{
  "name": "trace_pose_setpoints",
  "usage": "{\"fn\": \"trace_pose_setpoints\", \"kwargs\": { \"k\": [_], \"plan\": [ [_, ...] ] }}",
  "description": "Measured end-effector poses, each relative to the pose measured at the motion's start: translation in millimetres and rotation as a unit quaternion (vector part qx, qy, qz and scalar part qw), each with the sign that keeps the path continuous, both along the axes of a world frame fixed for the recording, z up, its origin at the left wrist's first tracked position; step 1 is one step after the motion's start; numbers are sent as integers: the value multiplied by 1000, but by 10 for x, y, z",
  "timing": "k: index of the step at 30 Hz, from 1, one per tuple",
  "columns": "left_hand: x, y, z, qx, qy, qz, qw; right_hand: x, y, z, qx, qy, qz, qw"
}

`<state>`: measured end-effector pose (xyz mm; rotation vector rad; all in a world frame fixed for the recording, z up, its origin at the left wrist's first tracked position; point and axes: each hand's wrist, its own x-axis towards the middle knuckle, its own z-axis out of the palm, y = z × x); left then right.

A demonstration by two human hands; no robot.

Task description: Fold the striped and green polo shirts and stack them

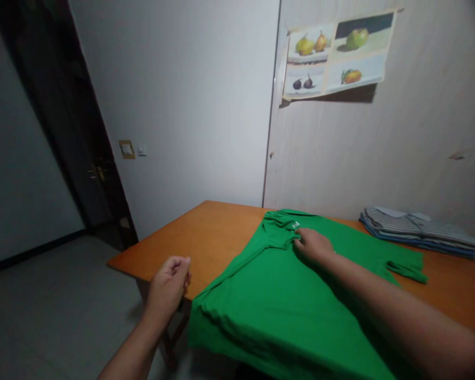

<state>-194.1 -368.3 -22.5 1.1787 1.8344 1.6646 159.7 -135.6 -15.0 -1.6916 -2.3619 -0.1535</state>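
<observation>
Room: we look across a pale wall (190, 100), with a dark door (103, 195) near 9 o'clock from the middle of our view and a grey floor (43, 311) towards 8.
Wall switch: beside the door, a switch (126, 149) sits in a yellowish frame between 9 and 10 o'clock.
Fruit pictures: a sheet of fruit pictures (328, 74) hangs between 1 and 2 o'clock, its lower edge standing off the wall.
Table: we stand at an orange-brown table (206, 232), which fills the lower part of our view, its bare corner pointing towards 8.
Green shirt: the shirt (285, 301) lies spread on the table around 5 o'clock, its near end drooping over the edge, one sleeve (409, 264) reaching towards 4.
White lettering: small letters (296, 225) show on the shirt just beyond our right fingertips.
Right hand: our right hand (314, 245) touches the shirt at 4 o'clock, beside bunched cloth; we cannot tell whether its fingers pinch a fold.
Left hand: our left hand (170, 279) is at 7 to 8 o'clock, near the table edge and apart from the shirt, fingers curled in narrow with the thumb against them.
Folded clothes: a striped pile (419, 232) with blue beneath lies near 3 o'clock, beyond the sleeve.
</observation>
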Motion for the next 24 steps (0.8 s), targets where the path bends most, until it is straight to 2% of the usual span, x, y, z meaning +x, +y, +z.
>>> {"fn": "trace_pose_setpoints", "kwargs": {
  "k": [3, 7, 11, 14, 17, 19, 22, 24],
  "plan": [
    [-27, -306, -234, -37, 17, -21, 999, -233, -177, 22, -34, -7, 31, 999],
    [46, -517, -495, -84, 24, -71, 994, -475, -265, 32, -70, -24, 62, 995],
    [181, -599, -632, -107, -27, -162, 981, -577, -232, 22, -69, -18, 28, 997],
    [227, -642, -656, -127, -63, -178, 974, -574, -175, 42, -63, 0, 2, 998],
    [248, -728, -533, -136, -82, -214, 964, -536, -92, 143, -47, 32, -15, 998],
    [313, -812, -335, -132, -72, -267, 952, -497, -19, 248, -36, 58, -20, 997],
    [560, -928, 37, -146, 1, -342, 928, -409, 93, 394, -31, 90, -26, 995],
    [798, -959, 194, -159, 87, -378, 908, -334, 146, 442, -29, 106, -32, 993]
  ]
}}
